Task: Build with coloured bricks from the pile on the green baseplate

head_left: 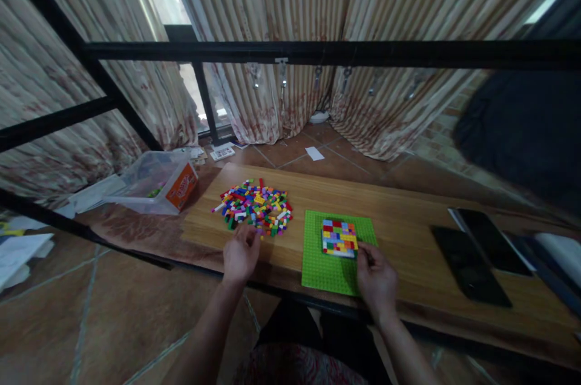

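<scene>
A heap of small coloured toy bricks (254,203) lies spread over the left part of the wooden board. My left hand (240,255) is at the heap's near edge, its fingers curled together; whatever they pinch is too small to make out. On a green studded baseplate (313,264) stands a low square block of multicoloured bricks (339,238). Beside the block's right side is my right hand (377,279), over the plate's right edge. Its thumb and fingers are closed near the block's corner, and their tips are partly hidden.
Two dark flat panels (472,264) lie at the right of the wooden board (394,209). A clear plastic bin (149,185) with an orange label stands on the left. A black metal bar (318,53) crosses in front of the curtains (281,3).
</scene>
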### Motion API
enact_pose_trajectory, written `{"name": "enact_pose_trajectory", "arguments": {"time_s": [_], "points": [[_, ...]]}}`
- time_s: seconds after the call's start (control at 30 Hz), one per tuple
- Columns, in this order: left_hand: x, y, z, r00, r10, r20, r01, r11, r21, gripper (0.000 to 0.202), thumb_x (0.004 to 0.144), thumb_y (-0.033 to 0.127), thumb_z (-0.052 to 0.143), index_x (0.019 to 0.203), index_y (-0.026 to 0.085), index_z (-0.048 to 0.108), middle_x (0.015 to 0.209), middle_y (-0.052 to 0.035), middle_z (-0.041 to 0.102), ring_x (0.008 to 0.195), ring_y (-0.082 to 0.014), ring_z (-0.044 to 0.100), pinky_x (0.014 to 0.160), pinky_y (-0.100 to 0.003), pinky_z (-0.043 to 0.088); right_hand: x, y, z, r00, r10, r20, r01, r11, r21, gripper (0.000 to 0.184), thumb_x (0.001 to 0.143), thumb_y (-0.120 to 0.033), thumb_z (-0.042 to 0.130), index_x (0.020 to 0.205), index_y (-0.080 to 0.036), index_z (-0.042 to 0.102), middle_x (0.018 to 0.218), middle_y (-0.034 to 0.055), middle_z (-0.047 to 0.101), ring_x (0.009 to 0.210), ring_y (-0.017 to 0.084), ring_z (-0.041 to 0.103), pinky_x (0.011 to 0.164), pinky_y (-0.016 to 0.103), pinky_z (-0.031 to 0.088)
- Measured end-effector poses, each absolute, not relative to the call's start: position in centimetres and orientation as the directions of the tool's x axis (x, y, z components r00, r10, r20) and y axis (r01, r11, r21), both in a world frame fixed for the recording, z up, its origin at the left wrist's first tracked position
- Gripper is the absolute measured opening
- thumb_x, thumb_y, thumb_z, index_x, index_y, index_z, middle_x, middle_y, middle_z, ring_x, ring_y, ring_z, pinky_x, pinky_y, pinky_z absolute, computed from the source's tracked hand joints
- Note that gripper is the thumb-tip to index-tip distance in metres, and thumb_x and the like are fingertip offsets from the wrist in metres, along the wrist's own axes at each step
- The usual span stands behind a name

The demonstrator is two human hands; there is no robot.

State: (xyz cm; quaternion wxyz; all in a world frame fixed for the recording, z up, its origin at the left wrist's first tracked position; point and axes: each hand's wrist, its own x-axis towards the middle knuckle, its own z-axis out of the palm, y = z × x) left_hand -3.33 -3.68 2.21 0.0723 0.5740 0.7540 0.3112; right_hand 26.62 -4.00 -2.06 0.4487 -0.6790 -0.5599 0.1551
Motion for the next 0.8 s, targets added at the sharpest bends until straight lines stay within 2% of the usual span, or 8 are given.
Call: {"name": "enact_pose_trajectory", "arguments": {"time_s": [0.2, 0.3, 0.37, 0.47, 0.57, 0.63, 0.7, 0.8], "points": [[-2.1, -3.2, 2.4, -0.328, 0.925, 0.193, 0.778, 0.149, 0.611, 0.014, 0.08, 0.033, 0.055, 0.08, 0.02, 0.061, 0.071, -0.0008, 0.065, 0.065, -0.0153, 0.06, 0.061, -0.024, 0.04, 26.5, -4.1, -1.8, 0.315, 0.892, 0.323, 0.629, 0.059, -0.775, 0.041, 0.085, -0.047, 0.042, 0.095, -0.015, 0.066, 0.093, 0.0116, 0.07, 0.081, 0.022, 0.065, 0.076, 0.033, 0.049], [-2.4, -3.0, 2.5, -0.354, 0.921, 0.16, 0.673, 0.132, 0.728, 0.013, 0.076, 0.033, 0.058, 0.077, 0.02, 0.061, 0.069, 0.0003, 0.064, 0.065, -0.0149, 0.06, 0.063, -0.024, 0.042, 26.4, -4.1, -1.7, 0.314, 0.9, 0.303, 0.626, 0.043, -0.778, 0.041, 0.085, -0.047, 0.042, 0.096, -0.015, 0.066, 0.094, 0.0116, 0.069, 0.081, 0.022, 0.064, 0.077, 0.034, 0.049], [-2.6, -3.0, 2.6, -0.404, 0.911, 0.083, 0.497, 0.142, 0.856, 0.016, 0.073, 0.035, 0.061, 0.077, 0.019, 0.062, 0.066, 0.0013, 0.063, 0.063, -0.0143, 0.059, 0.06, -0.024, 0.042, 26.5, -4.0, -1.8, 0.319, 0.904, 0.285, 0.61, 0.035, -0.792, 0.041, 0.085, -0.047, 0.044, 0.096, -0.015, 0.067, 0.094, 0.0119, 0.069, 0.082, 0.022, 0.064, 0.078, 0.035, 0.048], [-2.4, -3.1, 3.1, -0.434, 0.898, -0.075, 0.102, 0.132, 0.986, 0.022, 0.067, 0.036, 0.067, 0.076, 0.017, 0.061, 0.062, 0.003, 0.06, 0.059, -0.0116, 0.057, 0.054, -0.02, 0.041, 26.7, -4.0, -1.8, 0.352, 0.902, 0.249, 0.514, 0.036, -0.857, 0.04, 0.084, -0.047, 0.046, 0.098, -0.014, 0.066, 0.095, 0.0122, 0.069, 0.083, 0.022, 0.063, 0.079, 0.035, 0.048], [-1.7, -3.5, 3.8, -0.358, 0.913, -0.196, -0.265, 0.102, 0.959, 0.026, 0.061, 0.032, 0.074, 0.075, 0.016, 0.059, 0.064, 0.0039, 0.06, 0.059, -0.0083, 0.056, 0.054, -0.018, 0.041, 26.2, -4.5, -0.5, 0.423, 0.873, 0.243, 0.422, 0.047, -0.905, 0.039, 0.084, -0.046, 0.049, 0.099, -0.014, 0.065, 0.094, 0.0118, 0.068, 0.083, 0.021, 0.062, 0.078, 0.035, 0.048], [-1.1, -4.0, 4.4, -0.266, 0.93, -0.255, -0.428, 0.123, 0.895, 0.027, 0.059, 0.029, 0.076, 0.076, 0.016, 0.059, 0.067, 0.0032, 0.061, 0.06, -0.0076, 0.057, 0.056, -0.017, 0.043, 24.9, -5.1, 1.3, 0.412, 0.865, 0.286, 0.423, 0.097, -0.901, 0.035, 0.084, -0.044, 0.051, 0.098, -0.015, 0.066, 0.094, 0.0104, 0.067, 0.084, 0.02, 0.061, 0.079, 0.035, 0.048], [-0.4, -4.5, 4.8, -0.172, 0.94, -0.295, -0.534, 0.163, 0.83, 0.027, 0.06, 0.026, 0.077, 0.078, 0.016, 0.059, 0.069, 0.0026, 0.062, 0.062, -0.0075, 0.058, 0.057, -0.017, 0.044, 22.7, -5.7, 3.5, 0.287, 0.904, 0.316, 0.382, 0.194, -0.903, 0.03, 0.084, -0.042, 0.054, 0.098, -0.019, 0.067, 0.098, 0.0084, 0.067, 0.085, 0.019, 0.06, 0.077, 0.033, 0.048], [0.3, -5.3, 5.2, -0.04, 0.953, -0.299, -0.624, 0.21, 0.753, 0.025, 0.063, 0.023, 0.076, 0.081, 0.018, 0.06, 0.072, 0.0021, 0.064, 0.066, -0.008, 0.059, 0.062, -0.018, 0.047, 18.7, -5.8, 6.3, 0.02, 0.976, 0.216, 0.206, 0.207, -0.956, 0.032, 0.08, -0.04, 0.062, 0.108, -0.025, 0.066, 0.105, 0.0054, 0.065, 0.082, 0.016, 0.06, 0.072, 0.029, 0.048]]}}
